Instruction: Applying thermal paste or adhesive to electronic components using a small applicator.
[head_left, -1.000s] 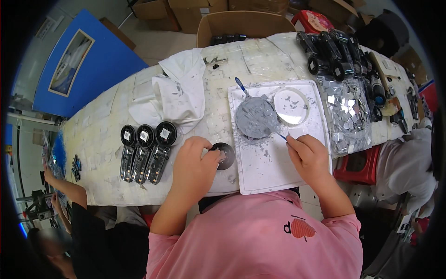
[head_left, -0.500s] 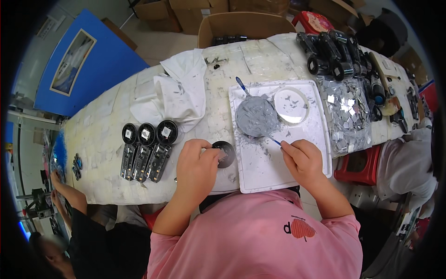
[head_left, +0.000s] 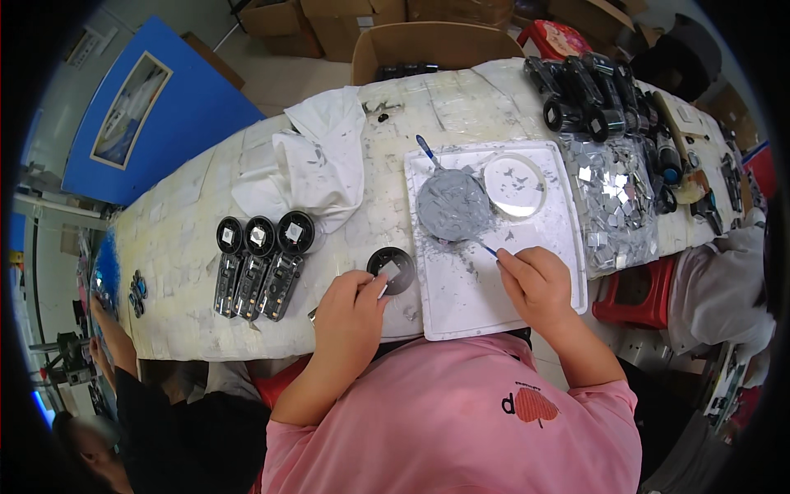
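My left hand [head_left: 351, 311] is closed round a black handheld device, its handle mostly hidden under the fingers. The device's round black head [head_left: 401, 281] sticks out past my fingertips, a pale square piece [head_left: 390, 268] showing inside it. In my right hand [head_left: 536, 284] a thin blue-handled spatula [head_left: 485, 246] is pinched between thumb and fingers. Its tip reaches the edge of a round tub of grey paste [head_left: 453, 202]. Another blue-handled tool [head_left: 425, 148] leans in the tub's far side. Both tub and a clear round lid [head_left: 515, 186] rest on a white tray [head_left: 461, 322].
Three similar black devices [head_left: 262, 272] lie in a row at left, below a crumpled white cloth [head_left: 321, 165]. A bag of small silver squares [head_left: 617, 198] and a pile of black devices [head_left: 584, 90] occupy the right. A co-worker's hand [head_left: 100, 321] is at far left.
My left hand has drawn back slightly toward me from the device's round head, uncovering the pale square. My right hand and the spatula have hardly moved.
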A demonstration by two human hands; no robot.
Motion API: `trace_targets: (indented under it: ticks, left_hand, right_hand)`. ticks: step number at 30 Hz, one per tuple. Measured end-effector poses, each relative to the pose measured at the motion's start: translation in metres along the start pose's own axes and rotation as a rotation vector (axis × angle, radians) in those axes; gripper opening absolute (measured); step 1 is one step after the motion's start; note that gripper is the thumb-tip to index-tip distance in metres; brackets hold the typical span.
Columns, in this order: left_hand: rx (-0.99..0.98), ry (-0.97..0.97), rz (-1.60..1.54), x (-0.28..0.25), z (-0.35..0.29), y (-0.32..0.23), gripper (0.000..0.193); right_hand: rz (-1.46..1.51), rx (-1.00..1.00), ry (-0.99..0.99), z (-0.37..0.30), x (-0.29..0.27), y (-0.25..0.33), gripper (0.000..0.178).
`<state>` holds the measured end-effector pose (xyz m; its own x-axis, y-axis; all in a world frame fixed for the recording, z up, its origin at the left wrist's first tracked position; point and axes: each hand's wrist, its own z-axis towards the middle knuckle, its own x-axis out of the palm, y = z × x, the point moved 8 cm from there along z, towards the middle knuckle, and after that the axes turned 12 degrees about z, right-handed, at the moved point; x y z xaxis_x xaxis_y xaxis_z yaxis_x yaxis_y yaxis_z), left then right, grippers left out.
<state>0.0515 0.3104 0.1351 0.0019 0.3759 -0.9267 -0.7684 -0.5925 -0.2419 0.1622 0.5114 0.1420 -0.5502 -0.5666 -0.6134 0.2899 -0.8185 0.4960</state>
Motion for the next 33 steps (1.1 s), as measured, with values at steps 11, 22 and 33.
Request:
trace_targets:
  ticks: [11, 22, 33]
  left_hand:
    - [-0.05, -0.108, -0.178, -0.006, -0.005, 0.018, 0.024]
    - [-0.241, -0.181, -0.493, 0.013, -0.021, 0.045, 0.033]
    - [-0.312, -0.236, -0.664, 0.026, -0.031, 0.052, 0.042]
  right_hand:
    - [0.261, 0.307, 0.065, -0.006, 0.005, -0.005, 0.018]
    - [0.749, 0.54, 0.104, 0.005, 0.049, 0.014, 0.01]
    - [0.297, -0.222, 0.239, 0.025, 0.069, 0.068, 0.028]
